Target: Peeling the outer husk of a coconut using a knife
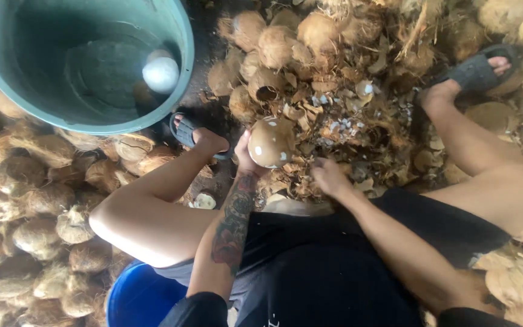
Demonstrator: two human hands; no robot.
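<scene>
Head view: left fingers (244,158) wrap the peeled coconut (272,142); right fingers (324,172) blurred, grip unclear.

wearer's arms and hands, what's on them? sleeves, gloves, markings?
No gloves: both the left hand and right hand are bare. Dark sleeve ends show only at the bottom edge, so the forearms are uncovered. The left forearm carries a large dark and red tattoo. No watch or rings visible.

Teal bucket (7,72) upper left, 1 white peeled coconut (161,74) inside. Husked coconut heap (37,230) at left. Husk scraps (358,115) ahead. Blue tub (137,300) below.
</scene>
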